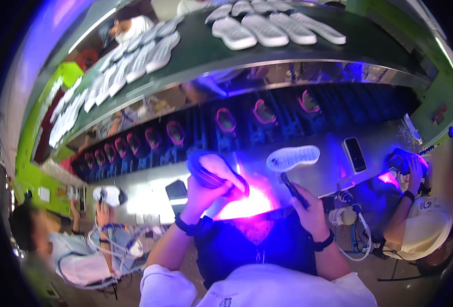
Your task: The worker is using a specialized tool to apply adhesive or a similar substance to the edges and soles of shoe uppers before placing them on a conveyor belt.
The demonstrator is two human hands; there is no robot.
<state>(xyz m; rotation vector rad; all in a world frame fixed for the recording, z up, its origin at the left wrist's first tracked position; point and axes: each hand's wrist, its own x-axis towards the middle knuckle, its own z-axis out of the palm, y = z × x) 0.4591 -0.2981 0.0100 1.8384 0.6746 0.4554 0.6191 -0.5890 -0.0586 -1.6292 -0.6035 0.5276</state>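
Note:
My left hand (204,194) is closed around a dark shoe upper (206,173), held up over the near edge of the table, with its pale bottom showing. To the right, my right hand (310,211) grips a slim dark-handled tool, which looks like a brush (291,187); its tip sits just below a white shoe sole (294,157). That sole lies flat on the table, beyond the tool and apart from both hands. Bright pink-violet light (249,202) falls on the table edge between my hands and colours the shoe upper.
Past the table (334,171) runs a dark conveyor (201,135) carrying several shoe uppers. Above it, a green shelf (196,59) bears rows of white soles (267,30). A phone (354,154) lies right, a dark flat object (176,194) left. Co-workers sit on both sides.

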